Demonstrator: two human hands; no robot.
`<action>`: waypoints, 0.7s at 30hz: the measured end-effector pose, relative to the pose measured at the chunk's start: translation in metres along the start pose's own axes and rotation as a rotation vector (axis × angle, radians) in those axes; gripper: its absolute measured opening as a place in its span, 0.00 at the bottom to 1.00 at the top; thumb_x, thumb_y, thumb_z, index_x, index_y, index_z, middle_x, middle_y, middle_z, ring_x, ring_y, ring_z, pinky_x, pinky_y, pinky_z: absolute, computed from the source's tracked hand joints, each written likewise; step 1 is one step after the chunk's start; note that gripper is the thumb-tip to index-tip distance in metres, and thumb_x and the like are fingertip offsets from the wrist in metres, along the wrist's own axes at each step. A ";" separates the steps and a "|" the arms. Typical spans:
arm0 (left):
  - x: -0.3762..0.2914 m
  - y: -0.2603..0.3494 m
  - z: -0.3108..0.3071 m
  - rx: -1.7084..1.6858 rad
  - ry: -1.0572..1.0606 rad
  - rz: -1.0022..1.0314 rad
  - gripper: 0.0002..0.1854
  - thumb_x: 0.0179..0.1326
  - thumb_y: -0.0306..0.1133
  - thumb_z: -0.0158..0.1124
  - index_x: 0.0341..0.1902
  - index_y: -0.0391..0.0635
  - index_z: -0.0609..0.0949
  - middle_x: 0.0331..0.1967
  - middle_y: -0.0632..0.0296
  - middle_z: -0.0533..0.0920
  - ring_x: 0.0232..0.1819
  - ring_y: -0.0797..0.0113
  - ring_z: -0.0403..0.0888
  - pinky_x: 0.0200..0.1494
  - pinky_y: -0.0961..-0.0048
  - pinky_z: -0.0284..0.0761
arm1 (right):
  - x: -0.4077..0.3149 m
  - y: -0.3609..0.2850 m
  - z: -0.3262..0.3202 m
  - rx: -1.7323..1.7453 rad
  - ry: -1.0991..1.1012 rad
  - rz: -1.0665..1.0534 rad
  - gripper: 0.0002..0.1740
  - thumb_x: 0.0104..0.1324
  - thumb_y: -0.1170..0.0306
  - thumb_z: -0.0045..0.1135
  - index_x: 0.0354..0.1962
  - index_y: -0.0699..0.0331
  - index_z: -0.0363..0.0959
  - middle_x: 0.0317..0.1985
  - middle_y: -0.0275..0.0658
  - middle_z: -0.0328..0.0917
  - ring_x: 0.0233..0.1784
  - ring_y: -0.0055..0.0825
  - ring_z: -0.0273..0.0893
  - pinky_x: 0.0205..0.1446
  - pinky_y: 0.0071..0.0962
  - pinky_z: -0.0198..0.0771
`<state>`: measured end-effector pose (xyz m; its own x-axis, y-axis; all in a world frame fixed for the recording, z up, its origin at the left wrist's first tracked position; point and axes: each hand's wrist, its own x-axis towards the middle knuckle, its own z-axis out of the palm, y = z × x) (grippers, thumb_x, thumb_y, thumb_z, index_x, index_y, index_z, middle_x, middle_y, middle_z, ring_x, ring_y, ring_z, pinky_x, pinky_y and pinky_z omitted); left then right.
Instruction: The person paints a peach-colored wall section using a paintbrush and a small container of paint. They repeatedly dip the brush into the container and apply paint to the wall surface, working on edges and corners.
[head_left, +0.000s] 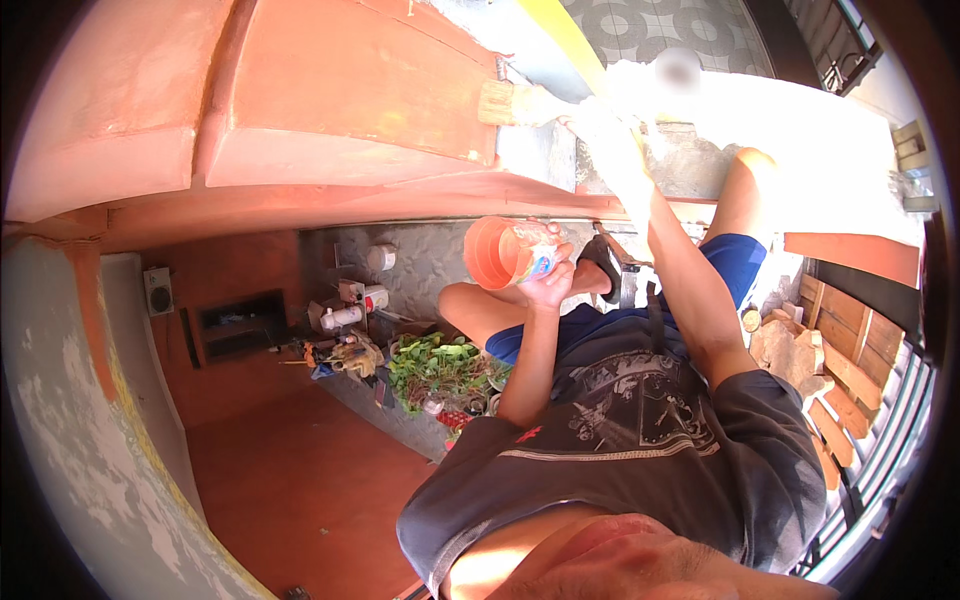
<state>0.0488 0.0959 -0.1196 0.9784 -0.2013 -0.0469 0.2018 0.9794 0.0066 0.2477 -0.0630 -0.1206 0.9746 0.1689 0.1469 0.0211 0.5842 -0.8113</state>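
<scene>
My left hand (551, 274) is wrapped around a plastic cup (491, 255). The cup tilts toward the camera, its inside is coated orange, and its outer side bears a printed label. Out in front, my right hand (581, 124) holds a wide paintbrush (517, 103); strong glare washes out the hand and much of the handle. The pale bristles lie at the right end of an orange-painted wall surface (360, 82), by its edge with a bare grey-white face (536, 154). Whether the bristle tips touch the paint is hard to tell.
Leafy green plants (439, 367) are below on the left, near containers and clutter. A speaker (159, 291) hangs by a dark wall niche (244, 322). Wood pieces (787, 349) and slatted boards (840, 390) are at right. A sandalled foot (600, 270) shows beneath me.
</scene>
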 end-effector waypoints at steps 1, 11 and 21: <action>-0.001 0.002 0.000 0.001 -0.009 -0.001 0.28 0.67 0.47 0.61 0.69 0.55 0.75 0.58 0.54 0.72 0.41 0.58 0.72 0.20 0.81 0.73 | -0.004 -0.014 0.003 -0.112 0.016 -0.014 0.14 0.73 0.76 0.56 0.54 0.70 0.70 0.52 0.44 0.81 0.53 0.32 0.81 0.56 0.30 0.77; 0.004 0.004 -0.006 0.005 -0.032 -0.011 0.28 0.67 0.48 0.60 0.69 0.54 0.75 0.59 0.53 0.71 0.42 0.57 0.72 0.19 0.80 0.73 | 0.018 -0.068 0.073 0.698 0.014 -0.018 0.13 0.71 0.73 0.57 0.52 0.69 0.75 0.51 0.43 0.81 0.50 0.33 0.81 0.57 0.33 0.76; -0.007 0.008 -0.003 0.009 -0.045 0.027 0.28 0.67 0.49 0.61 0.69 0.54 0.74 0.58 0.53 0.72 0.41 0.56 0.72 0.21 0.79 0.73 | 0.044 -0.116 0.116 0.568 -0.029 -0.122 0.11 0.75 0.72 0.48 0.45 0.71 0.76 0.47 0.49 0.83 0.54 0.39 0.82 0.62 0.38 0.79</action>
<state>0.0433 0.1052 -0.1226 0.9845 -0.1751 -0.0020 0.1751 0.9844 0.0164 0.2625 -0.0306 0.0456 0.9660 0.0909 0.2421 0.0019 0.9336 -0.3583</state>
